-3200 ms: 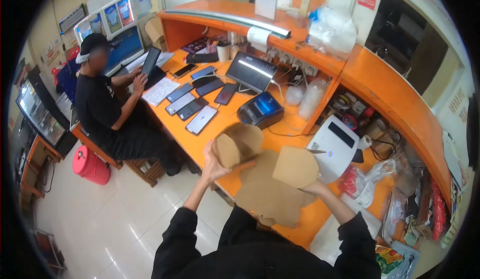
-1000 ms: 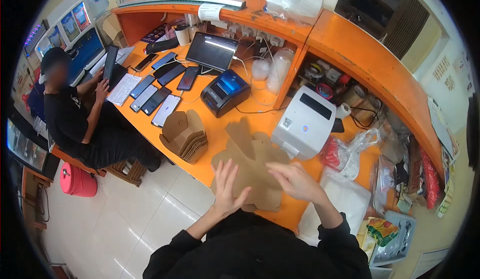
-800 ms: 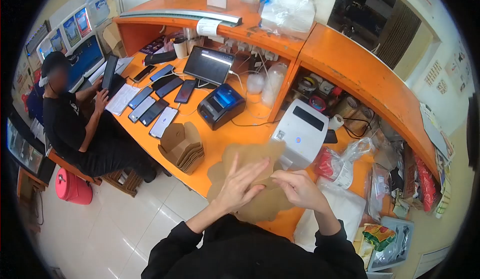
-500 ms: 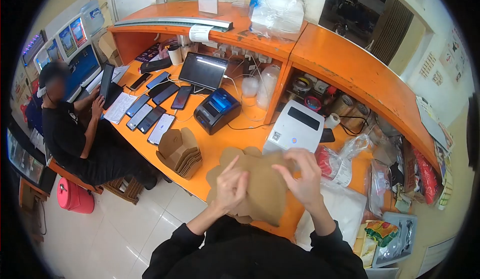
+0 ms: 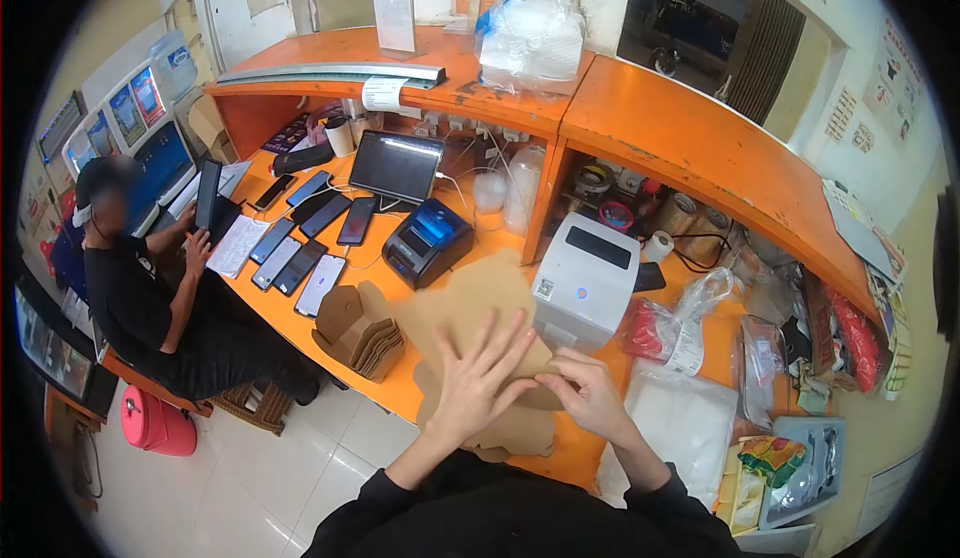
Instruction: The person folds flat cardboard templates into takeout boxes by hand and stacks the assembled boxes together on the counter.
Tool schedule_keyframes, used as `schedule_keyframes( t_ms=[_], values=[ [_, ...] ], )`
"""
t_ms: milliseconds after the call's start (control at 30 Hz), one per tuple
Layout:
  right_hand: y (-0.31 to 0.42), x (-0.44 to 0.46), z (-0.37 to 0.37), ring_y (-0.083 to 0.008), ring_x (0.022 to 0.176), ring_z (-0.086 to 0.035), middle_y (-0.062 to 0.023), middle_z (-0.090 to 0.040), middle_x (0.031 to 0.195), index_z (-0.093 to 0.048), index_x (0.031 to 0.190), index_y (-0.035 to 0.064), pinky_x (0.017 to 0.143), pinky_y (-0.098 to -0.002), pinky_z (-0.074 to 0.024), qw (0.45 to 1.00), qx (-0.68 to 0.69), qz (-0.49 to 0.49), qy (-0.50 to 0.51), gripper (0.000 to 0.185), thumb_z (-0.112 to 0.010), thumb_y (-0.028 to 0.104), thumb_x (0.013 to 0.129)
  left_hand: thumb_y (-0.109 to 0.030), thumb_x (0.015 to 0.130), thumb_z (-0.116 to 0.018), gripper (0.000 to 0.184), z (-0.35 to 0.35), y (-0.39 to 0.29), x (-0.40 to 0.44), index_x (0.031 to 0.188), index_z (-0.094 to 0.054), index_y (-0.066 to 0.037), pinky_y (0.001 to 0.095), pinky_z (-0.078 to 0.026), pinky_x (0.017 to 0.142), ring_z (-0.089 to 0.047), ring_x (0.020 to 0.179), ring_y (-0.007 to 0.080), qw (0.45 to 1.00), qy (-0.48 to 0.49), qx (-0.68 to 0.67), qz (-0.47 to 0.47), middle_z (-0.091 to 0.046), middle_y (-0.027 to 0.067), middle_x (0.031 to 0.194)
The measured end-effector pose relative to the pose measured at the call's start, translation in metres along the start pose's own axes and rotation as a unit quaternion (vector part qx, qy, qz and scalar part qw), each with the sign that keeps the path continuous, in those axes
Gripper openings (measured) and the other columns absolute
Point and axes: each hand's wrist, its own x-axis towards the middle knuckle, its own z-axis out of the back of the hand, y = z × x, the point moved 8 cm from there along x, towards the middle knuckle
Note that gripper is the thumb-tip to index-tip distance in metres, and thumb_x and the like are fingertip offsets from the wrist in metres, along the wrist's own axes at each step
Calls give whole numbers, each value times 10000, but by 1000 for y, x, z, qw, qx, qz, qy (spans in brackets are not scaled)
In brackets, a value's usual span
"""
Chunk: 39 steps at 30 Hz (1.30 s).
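Observation:
A brown cardboard blank is lifted at an angle over the orange desk. Spread fingers of my left hand press against its face. At the blank's right edge, my right hand pinches the card between thumb and fingers. More flat brown blanks lie beneath my hands, partly covered by them. To the left stands a nested stack of folded brown boxes, open at the top. A white label printer is just beyond my right hand.
Several phones, a black receipt printer and a tablet stand farther back. A seated person holds a tablet at the left. White plastic sheets, bagged items and a grey tray are at the right. A raised orange shelf curves behind.
The folded box once at my left hand now stands in the stack on the desk. Since half a second ago, my left fingers have spread on the blank and my right hand has lowered to its edge.

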Motion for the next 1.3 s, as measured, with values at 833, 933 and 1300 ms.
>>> schedule_keyframes(
  t_ms=[833, 933, 1300],
  values=[
    [-12, -13, 6, -210, 670, -535, -96, -539, 755, -607, 817, -16, 578, -297, -401, 999, -15, -24, -15, 68, -600, 49, 798, -171, 827, -612, 634, -3, 1, 1, 1381, -319, -85, 463, -165, 1089, -322, 1302, 327, 998, -28, 55, -32, -252, 172, 1447],
    [11, -2, 5, -241, 699, -537, -101, -542, 758, -607, 797, -12, 594, -309, -412, 996, -75, 49, 2, 49, -593, 34, 788, -203, 819, -627, 516, -17, -9, 7, 1289, -458, -76, 463, -230, 1070, -460, 1200, 294, 991, 70, -99, -52, -464, 157, 1308],
    [12, -5, 45, -128, 585, -458, -38, -476, 660, -606, 857, 4, 530, -259, -372, 966, -147, -31, -210, 192, -718, 77, 719, -82, 911, -486, 182, 19, 52, -14, 844, -593, 49, 286, -302, 413, -393, 423, 121, 940, -245, -184, 147, -439, 90, 506]
  ],
)
